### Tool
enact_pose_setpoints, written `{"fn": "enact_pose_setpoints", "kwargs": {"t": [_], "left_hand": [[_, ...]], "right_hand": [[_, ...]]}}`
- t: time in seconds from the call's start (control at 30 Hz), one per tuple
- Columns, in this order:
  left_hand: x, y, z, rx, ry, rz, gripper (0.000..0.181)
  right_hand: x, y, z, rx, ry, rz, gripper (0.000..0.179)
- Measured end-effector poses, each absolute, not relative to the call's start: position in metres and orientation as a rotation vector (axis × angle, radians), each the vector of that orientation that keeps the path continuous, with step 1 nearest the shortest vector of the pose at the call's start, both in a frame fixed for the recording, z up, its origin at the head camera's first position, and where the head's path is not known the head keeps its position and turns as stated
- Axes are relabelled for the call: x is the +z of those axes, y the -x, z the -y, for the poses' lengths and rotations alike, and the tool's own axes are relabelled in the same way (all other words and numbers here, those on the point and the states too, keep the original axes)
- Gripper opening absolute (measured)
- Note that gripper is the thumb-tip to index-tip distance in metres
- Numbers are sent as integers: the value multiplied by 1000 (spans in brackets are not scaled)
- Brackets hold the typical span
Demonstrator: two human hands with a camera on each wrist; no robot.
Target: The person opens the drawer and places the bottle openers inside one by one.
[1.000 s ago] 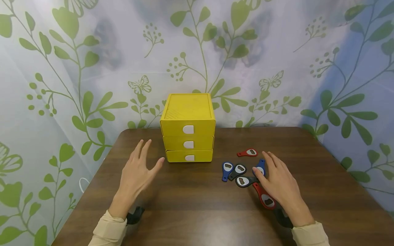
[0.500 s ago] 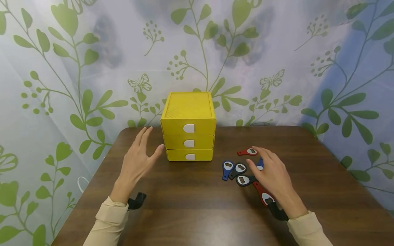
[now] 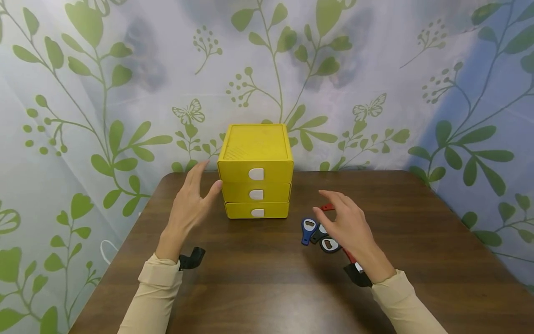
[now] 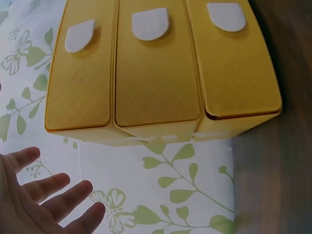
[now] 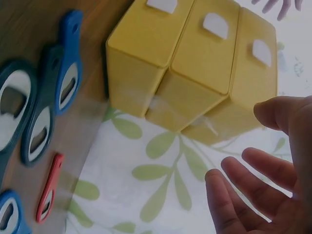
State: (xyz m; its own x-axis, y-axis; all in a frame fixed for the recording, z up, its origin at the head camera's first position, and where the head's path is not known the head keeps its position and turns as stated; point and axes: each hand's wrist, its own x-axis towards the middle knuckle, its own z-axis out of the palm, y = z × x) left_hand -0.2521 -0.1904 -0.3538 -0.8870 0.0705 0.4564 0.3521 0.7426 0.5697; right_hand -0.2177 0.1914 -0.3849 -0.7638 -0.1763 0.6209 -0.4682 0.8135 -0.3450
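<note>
A yellow box (image 3: pixel 256 144) with three stacked drawers and white tabs stands at the back of the table, its drawers pushed in. Just left of it my left hand (image 3: pixel 187 206) is raised with fingers spread, holding nothing. My right hand (image 3: pixel 348 225) hovers above a group of bottle openers, fingers apart and nothing between them. In the head view a blue bottle opener (image 3: pixel 308 230) and a black bottle opener (image 3: pixel 330 245) show beside that hand, which partly covers the others. The right wrist view shows a small red bottle opener (image 5: pixel 50 190) apart from the group.
The brown wooden table (image 3: pixel 267 287) ends at a hanging cloth (image 3: pixel 367 83) printed with green leaves and butterflies. A white cable loop (image 3: pixel 107 250) shows beyond the table's left edge. Dark straps are on both wrists.
Both hands have moved toward the yellow drawer box: the left forward and slightly right, the right leftward and forward over the bottle openers. The box and openers stay in place.
</note>
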Motion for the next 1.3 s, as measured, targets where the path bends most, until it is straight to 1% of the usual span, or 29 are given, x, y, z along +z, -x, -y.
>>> {"fn": "enact_pose_setpoints", "kwargs": {"t": [0.4, 0.67, 1.03, 1.3], "left_hand": [[-348, 272, 185, -987, 359, 2547, 73], [-347, 281, 185, -1084, 375, 2497, 68], [-340, 296, 182, -1266, 396, 2449, 68], [-342, 310, 185, -1435, 365, 2424, 63]], "right_hand": [[-388, 225, -169, 677, -522, 2415, 47], [-388, 230, -156, 695, -573, 2402, 48], [-381, 239, -135, 745, -562, 2377, 46], [-370, 252, -113, 810, -553, 2322, 41]]}}
